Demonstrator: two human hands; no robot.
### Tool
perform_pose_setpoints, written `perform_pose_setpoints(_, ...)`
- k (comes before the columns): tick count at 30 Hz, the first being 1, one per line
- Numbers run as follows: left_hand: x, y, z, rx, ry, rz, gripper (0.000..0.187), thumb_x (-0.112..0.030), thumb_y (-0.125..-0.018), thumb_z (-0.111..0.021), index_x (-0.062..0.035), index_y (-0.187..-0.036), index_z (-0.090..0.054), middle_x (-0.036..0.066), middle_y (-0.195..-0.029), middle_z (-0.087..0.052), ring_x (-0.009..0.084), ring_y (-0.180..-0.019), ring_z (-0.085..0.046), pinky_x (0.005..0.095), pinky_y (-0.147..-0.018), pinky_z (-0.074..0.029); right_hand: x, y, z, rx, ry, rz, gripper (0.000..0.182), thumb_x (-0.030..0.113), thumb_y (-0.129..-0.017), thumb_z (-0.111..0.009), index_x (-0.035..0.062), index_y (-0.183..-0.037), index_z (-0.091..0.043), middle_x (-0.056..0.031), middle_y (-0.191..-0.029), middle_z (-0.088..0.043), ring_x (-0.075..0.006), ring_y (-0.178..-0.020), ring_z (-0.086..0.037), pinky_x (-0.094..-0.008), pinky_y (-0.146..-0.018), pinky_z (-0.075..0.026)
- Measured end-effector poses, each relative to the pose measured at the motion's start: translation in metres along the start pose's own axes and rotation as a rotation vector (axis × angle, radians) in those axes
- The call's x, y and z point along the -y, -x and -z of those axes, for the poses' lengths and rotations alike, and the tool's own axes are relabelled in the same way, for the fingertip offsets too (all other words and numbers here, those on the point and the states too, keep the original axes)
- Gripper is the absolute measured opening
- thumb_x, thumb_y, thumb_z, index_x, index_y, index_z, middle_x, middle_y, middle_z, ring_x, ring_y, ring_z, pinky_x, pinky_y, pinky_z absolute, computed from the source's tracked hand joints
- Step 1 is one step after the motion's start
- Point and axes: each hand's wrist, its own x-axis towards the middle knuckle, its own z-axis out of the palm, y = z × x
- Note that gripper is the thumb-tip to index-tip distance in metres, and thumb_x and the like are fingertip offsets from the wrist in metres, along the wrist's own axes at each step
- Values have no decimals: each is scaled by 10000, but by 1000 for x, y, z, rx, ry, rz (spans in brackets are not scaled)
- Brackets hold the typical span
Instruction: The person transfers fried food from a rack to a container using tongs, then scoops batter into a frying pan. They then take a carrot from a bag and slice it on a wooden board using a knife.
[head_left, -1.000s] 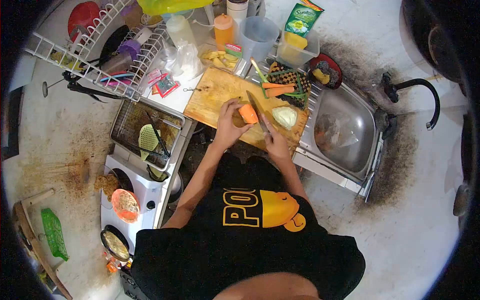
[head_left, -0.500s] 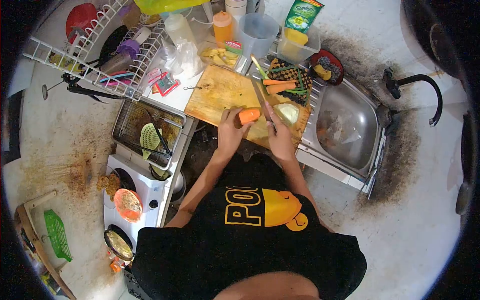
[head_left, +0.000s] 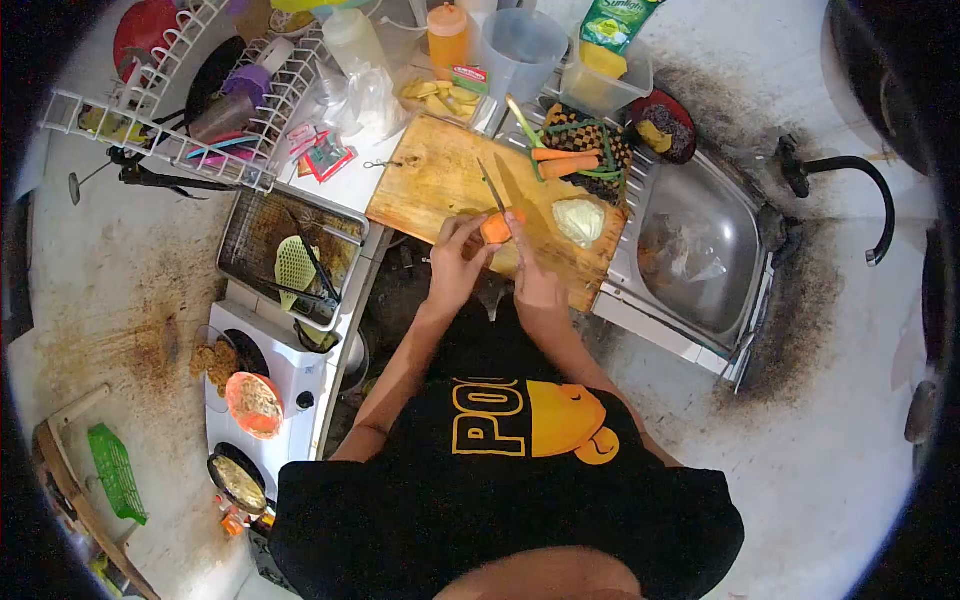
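Near the front edge of the wooden cutting board (head_left: 425, 175), my left hand (head_left: 455, 268) is closed around a thick orange carrot piece (head_left: 493, 230). My right hand (head_left: 541, 284) grips a knife (head_left: 491, 184), whose blade points away from me and lies over or against the carrot piece. Whether the edge has entered the carrot cannot be made out. To the right of my right hand rests a pale cabbage piece (head_left: 578, 222). Whole carrots (head_left: 568, 166) and green stalks lie on a dark checkered woven mat (head_left: 612, 180) at the back right.
A steel sink (head_left: 690, 290) with a black faucet (head_left: 870, 190) is on the right. Bottles, a clear pitcher (head_left: 520, 60) and yellowish peelings (head_left: 440, 100) stand behind the board. On the left are a dish rack (head_left: 150, 150), a wire-basket fryer (head_left: 250, 240) and a white stove (head_left: 285, 400).
My right hand has moved left with the knife, from beside the cabbage to the carrot piece. My left hand still holds the carrot. The view has shifted slightly.
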Motion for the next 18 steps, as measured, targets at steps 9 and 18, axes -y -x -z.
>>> perform_pose_setpoints(9, 4, -3, -5, -65, 122, 112, 418, -14, -701, -779, -19, -1100, -654, 78, -975, -544, 140, -711, -559, 262, -623, -482, 11, -16, -3, 70, 25, -102, 729, 76, -881, -478, 365, -1481, -181, -266, -674, -590, -432, -593, -595, -530, -570, -477)
perform_pose_setpoints(18, 10, -28, 0, -132, 112, 35, 329, -32, -703, -785, 16, -1005, -664, 84, -947, -551, 150, -723, -556, 267, -638, -478, 9, -54, -26, 9, 78, -17, 725, 103, -880, -517, 385, -1471, -205, -246, -645, -587, -414, -651, -635, -527, -583, -495)
